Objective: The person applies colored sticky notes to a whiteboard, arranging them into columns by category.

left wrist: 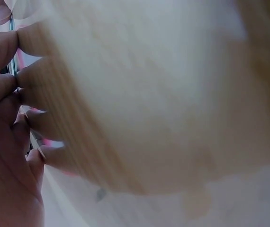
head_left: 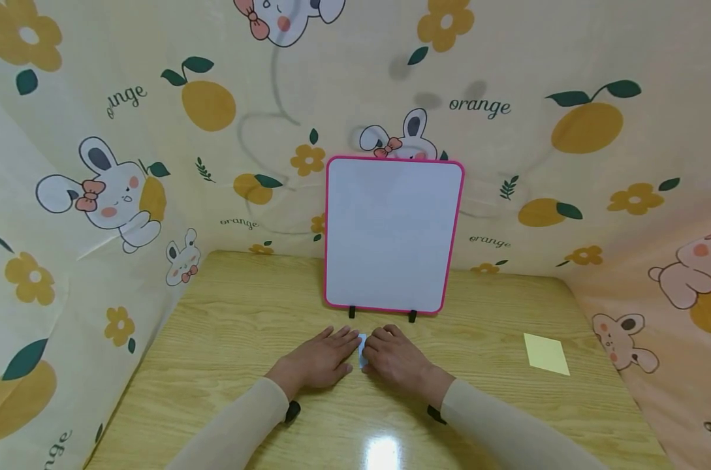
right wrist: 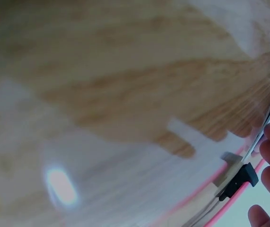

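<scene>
My sleeves (head_left: 237, 421) come nearest; at left, my left hand (head_left: 322, 358) lies with fingers extended on the table (head_left: 243, 307), tips beside the blue paper (head_left: 362, 346). The paper's visible strip runs lengthwise away from me, between my hands. My right hand (head_left: 399, 359), fingers bent, overlaps its right side; whether that grip pinches or presses, I cannot tell.

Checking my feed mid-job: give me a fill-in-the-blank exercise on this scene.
1. The whiteboard has a ____ border.
2. In the head view, the yellow sheet lies on the ____ side of the table.
3. The small piece between the left hand and right hand is light ____.

Missing words: pink; right; blue.
</scene>
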A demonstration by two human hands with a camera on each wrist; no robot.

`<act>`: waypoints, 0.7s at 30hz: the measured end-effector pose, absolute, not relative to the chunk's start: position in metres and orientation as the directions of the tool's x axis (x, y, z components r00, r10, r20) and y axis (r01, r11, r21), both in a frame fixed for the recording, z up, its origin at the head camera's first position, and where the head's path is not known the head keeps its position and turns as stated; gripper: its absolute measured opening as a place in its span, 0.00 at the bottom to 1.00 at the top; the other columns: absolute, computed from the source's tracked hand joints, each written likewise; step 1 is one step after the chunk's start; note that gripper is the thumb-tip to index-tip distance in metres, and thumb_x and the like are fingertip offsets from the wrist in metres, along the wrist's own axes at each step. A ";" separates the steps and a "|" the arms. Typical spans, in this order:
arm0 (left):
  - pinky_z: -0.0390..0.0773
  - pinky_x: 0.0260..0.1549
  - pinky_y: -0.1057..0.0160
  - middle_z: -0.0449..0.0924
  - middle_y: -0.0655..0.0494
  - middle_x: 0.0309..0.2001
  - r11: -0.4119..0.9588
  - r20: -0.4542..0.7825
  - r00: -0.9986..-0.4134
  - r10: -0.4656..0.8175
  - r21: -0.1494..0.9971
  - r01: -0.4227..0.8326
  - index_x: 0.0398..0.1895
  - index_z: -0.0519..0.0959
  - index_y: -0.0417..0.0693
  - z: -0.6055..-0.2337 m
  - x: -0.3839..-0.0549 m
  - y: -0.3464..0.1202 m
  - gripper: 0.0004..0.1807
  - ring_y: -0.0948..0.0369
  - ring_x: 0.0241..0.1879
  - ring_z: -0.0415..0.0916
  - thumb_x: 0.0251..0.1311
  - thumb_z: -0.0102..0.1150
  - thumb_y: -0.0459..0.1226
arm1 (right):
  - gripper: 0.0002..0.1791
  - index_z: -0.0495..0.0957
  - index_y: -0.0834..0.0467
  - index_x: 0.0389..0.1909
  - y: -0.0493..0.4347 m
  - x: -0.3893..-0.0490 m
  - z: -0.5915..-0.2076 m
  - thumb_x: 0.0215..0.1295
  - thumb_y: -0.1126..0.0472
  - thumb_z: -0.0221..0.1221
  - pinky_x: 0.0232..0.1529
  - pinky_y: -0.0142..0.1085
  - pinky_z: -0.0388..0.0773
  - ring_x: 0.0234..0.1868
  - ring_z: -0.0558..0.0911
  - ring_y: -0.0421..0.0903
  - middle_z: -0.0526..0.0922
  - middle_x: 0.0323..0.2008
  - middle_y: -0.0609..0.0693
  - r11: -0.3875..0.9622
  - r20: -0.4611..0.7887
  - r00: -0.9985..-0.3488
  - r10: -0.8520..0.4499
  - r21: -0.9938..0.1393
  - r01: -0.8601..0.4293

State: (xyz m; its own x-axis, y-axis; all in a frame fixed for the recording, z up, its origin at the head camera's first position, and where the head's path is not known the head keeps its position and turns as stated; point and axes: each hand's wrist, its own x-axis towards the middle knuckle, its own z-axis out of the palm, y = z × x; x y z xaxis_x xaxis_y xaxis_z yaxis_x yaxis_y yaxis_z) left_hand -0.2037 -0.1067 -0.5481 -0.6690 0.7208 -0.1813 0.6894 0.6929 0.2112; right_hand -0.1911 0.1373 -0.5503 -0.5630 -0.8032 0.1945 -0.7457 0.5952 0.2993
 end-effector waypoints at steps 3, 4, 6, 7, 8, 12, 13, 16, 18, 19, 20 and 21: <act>0.48 0.85 0.50 0.51 0.57 0.86 0.693 -0.183 -0.669 0.721 0.210 0.690 0.86 0.53 0.51 -0.548 -0.204 -0.107 0.35 0.57 0.85 0.46 0.84 0.42 0.52 | 0.17 0.84 0.49 0.43 0.137 -0.192 -0.550 0.75 0.39 0.62 0.62 0.44 0.78 0.54 0.80 0.45 0.86 0.46 0.42 0.592 0.184 -0.564 -0.805 0.306 -0.746; 0.48 0.85 0.50 0.51 0.57 0.86 0.692 -0.183 -0.668 0.722 0.210 0.690 0.86 0.53 0.51 -0.548 -0.204 -0.107 0.35 0.57 0.85 0.46 0.84 0.42 0.52 | 0.17 0.84 0.49 0.43 0.137 -0.192 -0.550 0.75 0.39 0.61 0.62 0.44 0.78 0.54 0.80 0.44 0.86 0.45 0.42 0.589 0.181 -0.562 -0.807 0.307 -0.747; 0.48 0.85 0.50 0.51 0.57 0.86 0.690 -0.182 -0.665 0.724 0.209 0.693 0.86 0.53 0.51 -0.548 -0.203 -0.107 0.35 0.57 0.85 0.46 0.84 0.42 0.52 | 0.18 0.84 0.49 0.43 0.137 -0.193 -0.549 0.75 0.39 0.61 0.62 0.43 0.78 0.53 0.80 0.44 0.87 0.45 0.42 0.581 0.175 -0.555 -0.813 0.305 -0.755; 0.48 0.85 0.49 0.51 0.57 0.86 0.689 -0.182 -0.665 0.724 0.208 0.694 0.86 0.53 0.51 -0.548 -0.203 -0.107 0.35 0.57 0.85 0.46 0.84 0.42 0.52 | 0.18 0.85 0.49 0.43 0.137 -0.194 -0.549 0.75 0.39 0.61 0.61 0.43 0.78 0.52 0.80 0.44 0.87 0.45 0.42 0.576 0.175 -0.549 -0.817 0.303 -0.759; 0.48 0.85 0.49 0.51 0.56 0.86 0.688 -0.183 -0.664 0.725 0.210 0.694 0.86 0.53 0.51 -0.548 -0.203 -0.107 0.35 0.56 0.85 0.46 0.84 0.41 0.52 | 0.18 0.85 0.49 0.44 0.138 -0.194 -0.549 0.76 0.39 0.60 0.61 0.43 0.78 0.52 0.80 0.44 0.87 0.44 0.41 0.572 0.176 -0.545 -0.820 0.299 -0.764; 0.48 0.84 0.49 0.51 0.56 0.86 0.687 -0.184 -0.662 0.726 0.211 0.695 0.86 0.53 0.51 -0.547 -0.203 -0.107 0.35 0.56 0.85 0.46 0.84 0.42 0.52 | 0.16 0.87 0.48 0.44 0.139 -0.196 -0.549 0.76 0.41 0.61 0.60 0.43 0.78 0.51 0.80 0.43 0.88 0.43 0.40 0.562 0.188 -0.529 -0.827 0.280 -0.778; 0.49 0.84 0.49 0.51 0.56 0.86 0.687 -0.183 -0.663 0.726 0.210 0.695 0.86 0.54 0.51 -0.547 -0.203 -0.107 0.35 0.56 0.85 0.46 0.84 0.42 0.52 | 0.15 0.87 0.48 0.44 0.139 -0.196 -0.549 0.76 0.41 0.61 0.60 0.43 0.78 0.51 0.80 0.43 0.88 0.42 0.39 0.559 0.191 -0.526 -0.829 0.280 -0.780; 0.49 0.84 0.49 0.52 0.56 0.85 0.687 -0.178 -0.664 0.727 0.207 0.696 0.86 0.54 0.51 -0.548 -0.204 -0.106 0.34 0.56 0.85 0.47 0.84 0.42 0.51 | 0.14 0.88 0.47 0.45 0.139 -0.197 -0.548 0.76 0.44 0.61 0.59 0.43 0.78 0.51 0.80 0.42 0.89 0.42 0.38 0.555 0.194 -0.520 -0.832 0.285 -0.781; 0.49 0.84 0.48 0.52 0.55 0.85 0.687 -0.174 -0.664 0.727 0.209 0.696 0.86 0.54 0.50 -0.548 -0.204 -0.106 0.34 0.55 0.85 0.47 0.83 0.43 0.51 | 0.12 0.89 0.47 0.46 0.139 -0.197 -0.548 0.76 0.46 0.62 0.59 0.43 0.78 0.51 0.80 0.42 0.89 0.43 0.38 0.555 0.187 -0.523 -0.832 0.296 -0.777; 0.49 0.84 0.48 0.52 0.55 0.85 0.686 -0.173 -0.664 0.727 0.210 0.697 0.86 0.54 0.50 -0.548 -0.204 -0.106 0.34 0.55 0.85 0.47 0.83 0.43 0.51 | 0.11 0.89 0.47 0.46 0.138 -0.197 -0.547 0.76 0.46 0.62 0.59 0.43 0.77 0.51 0.80 0.42 0.89 0.44 0.38 0.555 0.181 -0.525 -0.832 0.304 -0.775; 0.49 0.84 0.48 0.52 0.55 0.85 0.685 -0.173 -0.663 0.728 0.212 0.697 0.86 0.54 0.50 -0.547 -0.204 -0.106 0.34 0.55 0.85 0.47 0.83 0.43 0.51 | 0.11 0.89 0.47 0.47 0.138 -0.196 -0.547 0.76 0.47 0.63 0.59 0.43 0.77 0.52 0.80 0.42 0.89 0.44 0.38 0.554 0.174 -0.527 -0.832 0.312 -0.772; 0.49 0.84 0.48 0.53 0.55 0.85 0.684 -0.171 -0.662 0.730 0.215 0.698 0.86 0.54 0.50 -0.547 -0.203 -0.106 0.34 0.55 0.85 0.47 0.83 0.43 0.51 | 0.10 0.89 0.47 0.47 0.138 -0.196 -0.546 0.76 0.48 0.63 0.59 0.42 0.77 0.52 0.80 0.42 0.89 0.44 0.38 0.554 0.169 -0.529 -0.831 0.322 -0.768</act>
State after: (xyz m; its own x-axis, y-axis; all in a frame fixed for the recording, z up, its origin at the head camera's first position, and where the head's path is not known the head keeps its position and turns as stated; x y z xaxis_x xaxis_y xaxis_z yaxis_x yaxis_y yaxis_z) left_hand -0.2035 -0.1063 -0.5470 -0.6622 0.7295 -0.1710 0.6976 0.6835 0.2149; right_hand -0.1962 0.1381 -0.5465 -0.5294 -0.8314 0.1691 -0.7675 0.5543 0.3220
